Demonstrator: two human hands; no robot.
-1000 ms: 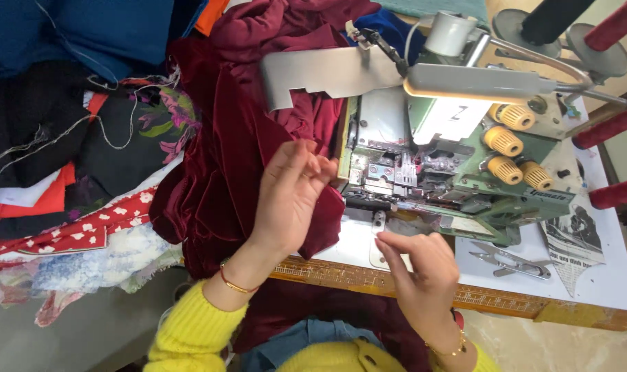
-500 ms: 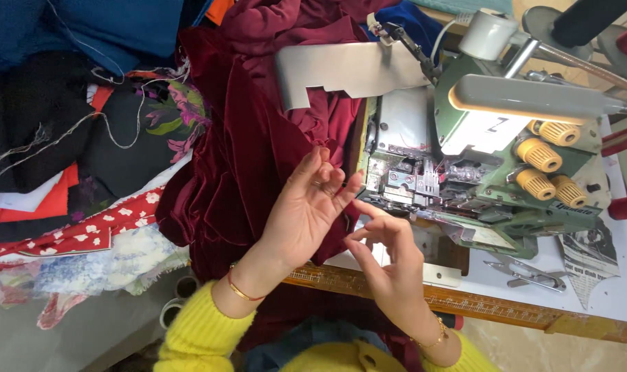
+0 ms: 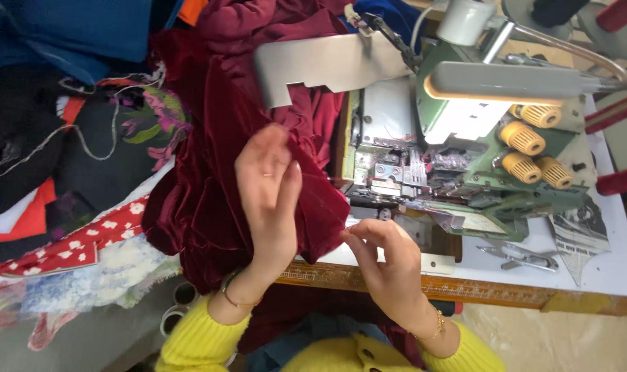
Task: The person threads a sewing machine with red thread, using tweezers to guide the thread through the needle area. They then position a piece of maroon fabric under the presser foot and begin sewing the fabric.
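Maroon velvet cloth (image 3: 210,172), both hands (image 3: 268,200) pinching its edge, green sewing machine (image 3: 458,158) beside

— What's cut off?
— The red spool pins (image 3: 620,110) leave the frame at three o'clock, and both yellow sleeves (image 3: 189,341) at six.
— Hidden?
— The left hand (image 3: 268,200) covers part of the maroon velvet (image 3: 203,200); the needle area is too small to tell.

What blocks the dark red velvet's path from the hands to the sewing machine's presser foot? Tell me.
Nothing visible. The left hand and right hand hold the velvet edge right beside the green sewing machine; the gap to its presser foot looks bare.
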